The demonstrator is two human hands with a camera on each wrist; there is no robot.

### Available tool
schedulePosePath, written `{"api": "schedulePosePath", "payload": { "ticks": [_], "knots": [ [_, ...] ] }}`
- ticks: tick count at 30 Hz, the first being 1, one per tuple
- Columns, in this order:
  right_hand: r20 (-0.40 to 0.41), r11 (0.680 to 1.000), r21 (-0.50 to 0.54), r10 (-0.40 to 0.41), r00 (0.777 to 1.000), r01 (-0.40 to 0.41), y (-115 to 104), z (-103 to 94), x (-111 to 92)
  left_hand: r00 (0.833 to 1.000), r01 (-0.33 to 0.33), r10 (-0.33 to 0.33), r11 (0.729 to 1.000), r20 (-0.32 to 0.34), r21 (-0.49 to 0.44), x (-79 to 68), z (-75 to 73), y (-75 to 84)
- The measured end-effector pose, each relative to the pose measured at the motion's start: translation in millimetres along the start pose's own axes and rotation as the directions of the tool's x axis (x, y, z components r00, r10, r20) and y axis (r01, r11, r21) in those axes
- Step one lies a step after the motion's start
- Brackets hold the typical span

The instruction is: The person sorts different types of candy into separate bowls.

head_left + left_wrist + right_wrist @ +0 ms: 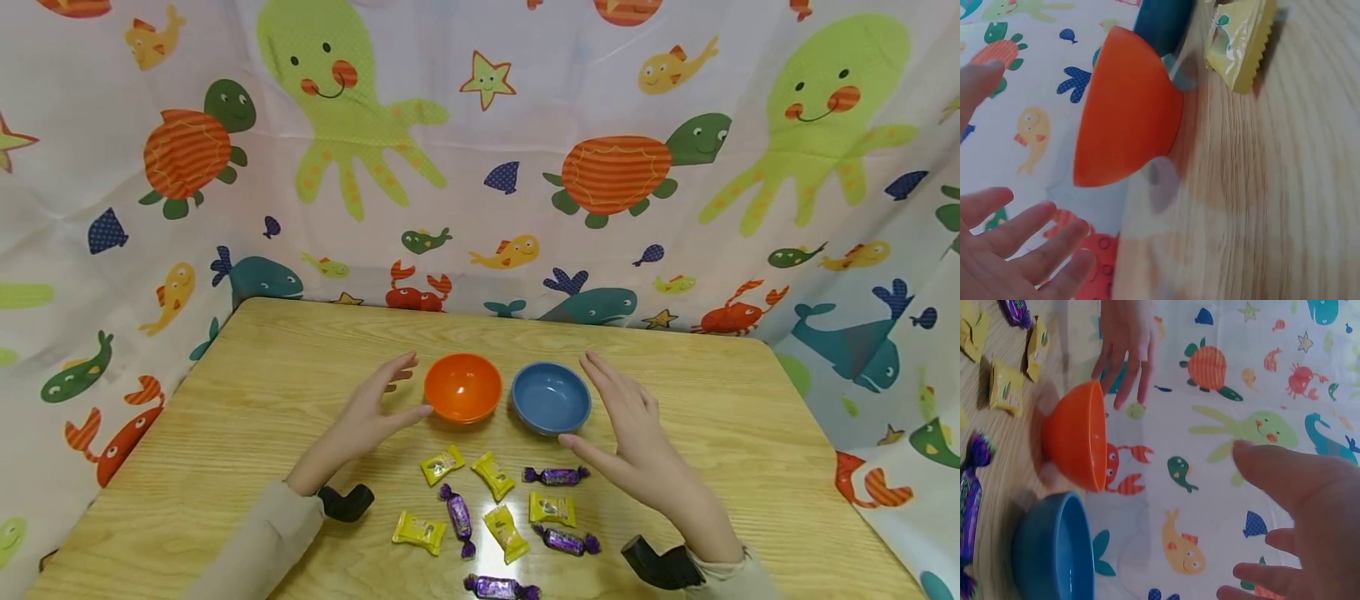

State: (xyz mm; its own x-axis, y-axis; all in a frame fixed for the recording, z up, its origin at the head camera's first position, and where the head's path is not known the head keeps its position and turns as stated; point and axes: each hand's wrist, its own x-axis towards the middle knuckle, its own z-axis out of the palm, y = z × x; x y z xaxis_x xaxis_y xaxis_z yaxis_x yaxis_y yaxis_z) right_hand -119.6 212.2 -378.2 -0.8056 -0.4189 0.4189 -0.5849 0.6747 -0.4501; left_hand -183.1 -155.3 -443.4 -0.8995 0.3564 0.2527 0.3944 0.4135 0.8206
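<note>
Head view, mid-frame: here's the left grip [366, 422], spread, empty, the glossy round orange bowl [462, 388] just to its right; right grip [637, 450] spread too, the glossy round blue bowl [551, 398] just to its left. Left wrist view: orange bowl upper centre, left grip lower left. Right wrist view: both bowls left, right grip lower right.

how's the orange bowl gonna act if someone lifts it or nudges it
The orange bowl probably lifts easily and feels light, since it looks thin-walled and holds nothing. Its glossy surface may be slightly slippery, so a nudge could slide it along the wood-grain tabletop. Pressing down on its rim might tip it, because the sides flare out from a narrower base.
</note>
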Motion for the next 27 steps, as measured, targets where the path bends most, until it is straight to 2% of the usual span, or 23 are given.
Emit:
{"api": "schedulePosePath", "payload": {
  "ticks": [3,6,11,15,19,22,24,27],
  "knots": [
    [-0.052,0.997,0.066,-0.044,0.998,0.047,-4.9,7.1,8.2,0.999,0.029,-0.027,0.996,0.024,-0.084,8.1,6.8,-5.7],
    [-0.066,0.990,0.126,-0.053,0.996,0.061,-10.6,13.7,15.8,0.998,0.052,-0.046,0.988,0.043,-0.148,14.6,11.0,-12.1],
    [-0.029,0.980,0.188,-0.055,0.998,0.059,-19.8,25.6,25.2,0.996,0.061,-0.041,0.965,0.082,-0.255,22.9,15.0,-23.6],
    [0.007,0.953,0.277,-0.132,0.991,0.125,-25.4,39.7,33.4,0.991,0.057,-0.014,0.941,0.131,-0.335,28.2,18.5,-32.4],
    [0.046,0.899,0.383,-0.247,0.968,0.211,-29.2,59.7,42.2,0.984,0.034,0.039,0.918,0.175,-0.396,33.5,24.8,-41.7],
    [0.121,0.869,0.445,-0.297,0.947,0.216,-32.9,76.7,48.0,0.981,0.032,0.051,0.911,0.188,-0.411,35.9,29.2,-47.7],
    [0.186,0.860,0.471,-0.316,0.930,0.198,-35.8,88.5,51.4,0.979,0.046,0.042,0.906,0.199,-0.420,36.2,31.0,-50.6],
    [0.294,0.868,0.472,-0.316,0.902,0.150,-39.8,105.2,55.5,0.978,0.055,0.040,0.898,0.204,-0.437,35.0,31.8,-54.0]
  ]
}}
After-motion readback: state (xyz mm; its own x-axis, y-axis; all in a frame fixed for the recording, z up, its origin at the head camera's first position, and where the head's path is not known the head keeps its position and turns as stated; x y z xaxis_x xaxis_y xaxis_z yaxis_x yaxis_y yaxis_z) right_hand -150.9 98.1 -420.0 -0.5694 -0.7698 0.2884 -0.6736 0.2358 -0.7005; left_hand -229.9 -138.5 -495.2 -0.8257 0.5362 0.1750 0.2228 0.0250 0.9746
